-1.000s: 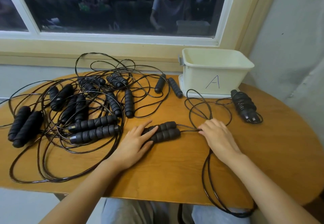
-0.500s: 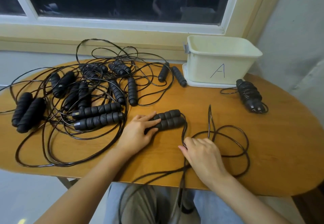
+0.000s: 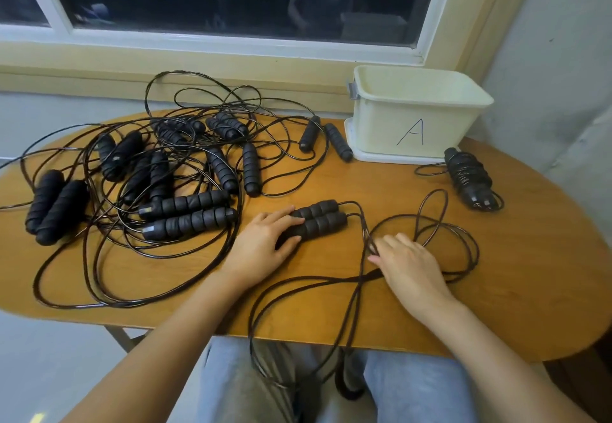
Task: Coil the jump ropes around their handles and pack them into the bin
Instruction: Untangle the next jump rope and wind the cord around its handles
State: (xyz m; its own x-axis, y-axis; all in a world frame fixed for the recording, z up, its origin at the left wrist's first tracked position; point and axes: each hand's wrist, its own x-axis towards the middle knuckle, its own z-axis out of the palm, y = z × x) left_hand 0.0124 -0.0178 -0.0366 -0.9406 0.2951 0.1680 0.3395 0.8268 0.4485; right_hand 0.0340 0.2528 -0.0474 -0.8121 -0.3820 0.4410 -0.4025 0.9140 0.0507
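— Wooden table (image 3: 516, 293) under the window, one rope lying apart near the front edge. How should the winding go?
— Its cord (image 3: 442, 223) sprawls in loops and hangs over the edge into the lap, so I'd draw that slack up first. The paired handles (image 3: 323, 218) lie side by side under the left hand (image 3: 261, 245), whose fingers are spread flat and pressing. The right hand (image 3: 410, 268) lies on the strands; pinching or not, I cannot tell.
— What's in the way?
— The tangle (image 3: 159, 187) just to the left could snag. The bin (image 3: 427, 117) stands back right, well apart, with one coiled rope (image 3: 468, 175) beside it.
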